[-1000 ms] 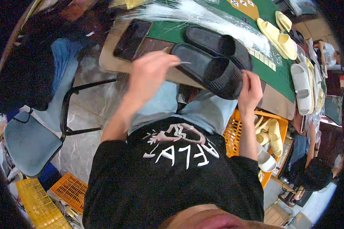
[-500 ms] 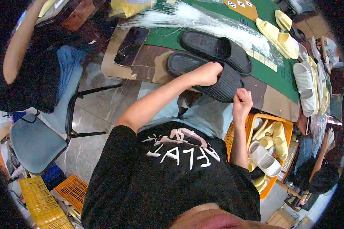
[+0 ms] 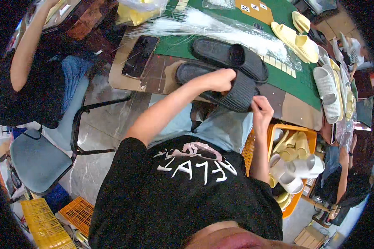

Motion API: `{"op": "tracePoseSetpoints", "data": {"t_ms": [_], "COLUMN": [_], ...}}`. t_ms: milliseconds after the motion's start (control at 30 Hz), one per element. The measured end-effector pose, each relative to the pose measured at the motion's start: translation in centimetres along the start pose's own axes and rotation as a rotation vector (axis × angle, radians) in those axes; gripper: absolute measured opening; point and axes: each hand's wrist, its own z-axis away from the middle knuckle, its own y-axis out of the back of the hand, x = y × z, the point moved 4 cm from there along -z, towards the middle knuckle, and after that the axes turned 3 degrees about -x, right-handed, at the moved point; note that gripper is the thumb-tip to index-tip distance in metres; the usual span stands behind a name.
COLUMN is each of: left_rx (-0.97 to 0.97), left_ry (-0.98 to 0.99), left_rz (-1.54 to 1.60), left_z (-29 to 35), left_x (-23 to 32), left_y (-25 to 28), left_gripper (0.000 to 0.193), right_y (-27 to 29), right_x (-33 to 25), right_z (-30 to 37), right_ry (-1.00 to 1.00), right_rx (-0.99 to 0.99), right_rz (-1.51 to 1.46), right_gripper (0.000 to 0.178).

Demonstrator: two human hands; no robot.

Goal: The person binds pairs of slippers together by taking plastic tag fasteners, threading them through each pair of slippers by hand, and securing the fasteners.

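Observation:
A black ribbed slide slipper (image 3: 239, 96) lies tilted at the near table edge. My left hand (image 3: 223, 79) is closed, its fingers tucked into the opening under the strap and hidden there. At the toe end, my right hand (image 3: 262, 111) pinches with thumb and fingers by the strap's right edge; whatever sits between the fingertips is too small to make out. Just beyond, the matching black slipper (image 3: 253, 62) rests on the table, untouched. A bundle of thin white plastic strands (image 3: 220, 29) lies behind the pair on clear plastic.
A phone (image 3: 140, 57) lies left on the green-covered table (image 3: 293, 89). Yellow slippers (image 3: 297, 41) and grey-white slippers (image 3: 329, 93) line the right side. By my right arm, an orange basket (image 3: 297, 201) holds several slippers. An empty chair (image 3: 39, 159) and co-workers flank me.
My right hand's fingers have shifted slightly along the slipper's toe edge; the left stays in the strap. Another white slipper, blurred, now shows over the orange basket. The whole view has shifted slightly.

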Motion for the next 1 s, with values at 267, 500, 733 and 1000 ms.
{"op": "tracePoseSetpoints", "data": {"t_ms": [267, 500, 733, 1000], "left_rx": [0.144, 0.565, 0.604, 0.563], "left_ry": [-0.327, -0.392, -0.299, 0.145], "left_rz": [1.159, 1.266, 1.082, -0.170], "left_z": [10.8, 10.2, 5.6, -0.5], "left_x": [-5.5, -6.0, -2.0, -1.5], "left_y": [8.6, 9.5, 10.0, 6.4], "left_gripper": [0.028, 0.025, 0.021, 0.011], "right_y": [6.6, 2.1, 1.6, 2.4], "right_x": [1.6, 1.3, 0.9, 4.2], "right_z": [-1.4, -1.5, -3.6, -7.9], "right_ry": [-0.248, -0.380, -0.427, -0.234], "right_rx": [0.151, 0.062, 0.038, 0.144], "right_rz": [-0.480, -0.715, -0.689, 0.102], "right_gripper": [0.011, 0.013, 0.017, 0.019]}}
